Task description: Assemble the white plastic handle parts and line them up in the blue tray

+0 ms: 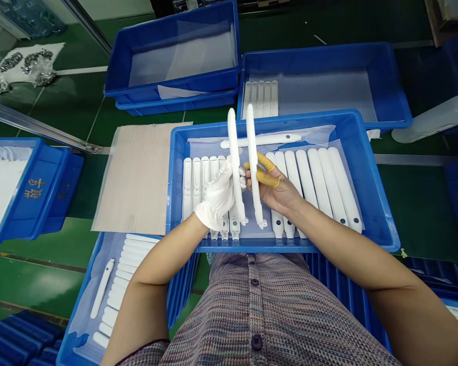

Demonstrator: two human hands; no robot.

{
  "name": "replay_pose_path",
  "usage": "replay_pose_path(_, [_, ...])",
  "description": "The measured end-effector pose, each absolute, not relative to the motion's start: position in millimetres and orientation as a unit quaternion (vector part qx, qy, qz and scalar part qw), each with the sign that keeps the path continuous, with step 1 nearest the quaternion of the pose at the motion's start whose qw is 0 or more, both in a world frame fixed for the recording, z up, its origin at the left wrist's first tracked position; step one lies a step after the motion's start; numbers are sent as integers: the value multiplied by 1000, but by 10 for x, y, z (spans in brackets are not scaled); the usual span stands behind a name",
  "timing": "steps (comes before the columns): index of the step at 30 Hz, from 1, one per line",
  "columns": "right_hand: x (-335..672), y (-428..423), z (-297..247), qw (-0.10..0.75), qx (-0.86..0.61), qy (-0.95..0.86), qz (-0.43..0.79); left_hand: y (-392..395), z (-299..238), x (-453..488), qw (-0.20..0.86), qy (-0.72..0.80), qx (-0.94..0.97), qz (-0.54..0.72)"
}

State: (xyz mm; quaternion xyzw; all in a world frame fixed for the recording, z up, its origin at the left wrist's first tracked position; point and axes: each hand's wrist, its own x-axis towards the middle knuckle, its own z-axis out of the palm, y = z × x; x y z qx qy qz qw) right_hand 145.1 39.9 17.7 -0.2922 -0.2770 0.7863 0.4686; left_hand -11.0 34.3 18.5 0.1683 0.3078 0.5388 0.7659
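My left hand (217, 195), in a white glove, is closed around a long white plastic piece (233, 147) held on edge. Beside it, a second slim white plastic piece (252, 137) is pinched in the fingers of my right hand (277, 190), which wears yellow finger cots (267, 178). Both pieces show a small tab at the near end, and a narrow gap separates them. Beneath my hands lies a blue tray (377, 208). Its left side holds a row of narrow pieces with open channels (187, 188); wider smooth pieces (334, 185) fill the right. Another piece (270, 140) lies crosswise behind.
A stack of cardboard sheets (133, 178) adjoins the tray on the left. Behind stand blue trays (171, 84) and another tray (324, 53) with several pieces. More filled trays sit at lower left (82, 305) and far left (38, 183). A metal rail (41, 124) crosses at left.
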Motion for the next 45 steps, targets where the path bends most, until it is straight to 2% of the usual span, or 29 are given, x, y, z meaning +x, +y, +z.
replay_pose_path(3, [1449,352,144,477,-325,-376,725,293,250,-132,755,304,225,536])
replay_pose_path(9, [1423,219,133,537,-391,-627,406,276,335,-190,770,285,324,470])
replay_pose_path(12, [1417,194,133,549,-375,-669,332,306,336,-203,764,285,357,456])
replay_pose_path(16, [1423,212,134,551,-366,-682,311,330,291,-209,747,265,403,457])
replay_pose_path(25, [1504,307,82,524,-384,-707,278,380,386,-264,647,328,410,553])
replay_pose_path(30, [1521,319,74,479,-350,-772,228,410,543,-399,602,335,329,646])
replay_pose_path(35, [1547,349,49,404,-340,-818,229,408,635,-508,531,417,355,647])
replay_pose_path(42, [1610,449,73,417,-338,-788,300,453,601,-524,590,364,360,624])
replay_pose_path(45, [1620,460,77,388,-357,-772,354,458,559,-488,605,367,338,620])
